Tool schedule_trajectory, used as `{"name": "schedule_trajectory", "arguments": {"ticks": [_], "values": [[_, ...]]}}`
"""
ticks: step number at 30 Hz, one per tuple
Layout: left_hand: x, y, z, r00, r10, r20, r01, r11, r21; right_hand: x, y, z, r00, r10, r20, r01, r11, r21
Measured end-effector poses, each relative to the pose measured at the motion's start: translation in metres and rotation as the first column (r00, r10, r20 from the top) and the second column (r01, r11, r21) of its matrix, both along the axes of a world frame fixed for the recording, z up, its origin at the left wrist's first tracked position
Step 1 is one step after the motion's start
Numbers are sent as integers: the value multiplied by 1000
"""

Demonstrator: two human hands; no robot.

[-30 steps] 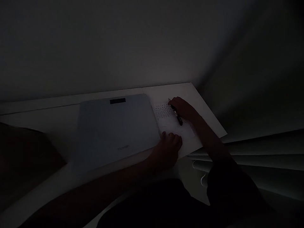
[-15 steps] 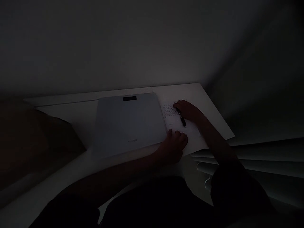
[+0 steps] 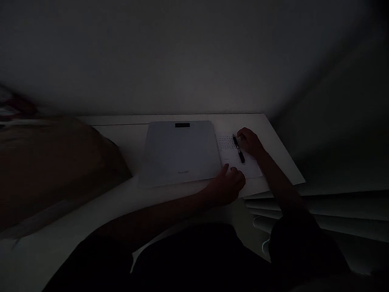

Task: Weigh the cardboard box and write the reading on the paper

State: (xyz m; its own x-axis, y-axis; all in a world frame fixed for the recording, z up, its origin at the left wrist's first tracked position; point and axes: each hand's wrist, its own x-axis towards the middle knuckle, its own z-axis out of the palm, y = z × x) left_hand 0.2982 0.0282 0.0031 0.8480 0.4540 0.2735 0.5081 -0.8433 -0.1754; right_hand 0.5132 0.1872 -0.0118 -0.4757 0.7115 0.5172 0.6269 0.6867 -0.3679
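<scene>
White and dimly lit, the tabletop (image 3: 273, 134) runs across the middle of the frame, its far right corner ending in the right-centre. On it, right of centre, lies a sheet of paper (image 3: 243, 164) with rows of small print near its upper edge. The right hand (image 3: 249, 141) rests on the upper right part of that sheet, fingers closed around a dark pen (image 3: 238, 149). The pen slants from the upper left, where its tip meets the printed rows, down to the lower right, where its dark end sticks out below the hand. The left hand (image 3: 229, 184) sits at the lower left corner of the paper, loosely curled with the fingers bent down onto the sheet and the tabletop edge; it holds nothing that can be made out. Just left of the paper, touching or nearly touching its edge, lies a flat pale-blue scale (image 3: 180, 152) with a small dark display window near its far edge and faint lettering near its near edge. A large brownish shape (image 3: 60, 162) fills the left of the frame, too blurred to identify. Pale horizontal slats (image 3: 334, 211) show in the lower right, below the tabletop edge. Both forearms reach in from the bottom of the frame, dark in the low light.
</scene>
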Motion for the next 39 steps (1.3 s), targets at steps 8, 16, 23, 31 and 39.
{"name": "schedule_trajectory", "arguments": {"ticks": [8, 16, 23, 31, 39], "values": [[-61, -29, 11, 985, 157, 65, -159, 987, 26, -3, 2, 0, 998, -42, 42, 40, 998, 54], [-140, -66, 23, 903, 386, 187, -408, 908, 92, -40, -14, 29, 994, -1, 107, -13, 991, 130], [-218, -96, 33, 724, 566, 395, -649, 753, 111, -134, -42, 54, 972, 225, -63, -213, 965, 154], [-315, -125, 34, 323, 538, 778, -866, 500, 15, -259, -74, 58, 800, 375, -468, -506, 841, -191], [-371, -126, 3, -316, 361, 878, -590, 649, -480, -345, -80, 36, 808, 296, -509, -541, 716, -441]]}}
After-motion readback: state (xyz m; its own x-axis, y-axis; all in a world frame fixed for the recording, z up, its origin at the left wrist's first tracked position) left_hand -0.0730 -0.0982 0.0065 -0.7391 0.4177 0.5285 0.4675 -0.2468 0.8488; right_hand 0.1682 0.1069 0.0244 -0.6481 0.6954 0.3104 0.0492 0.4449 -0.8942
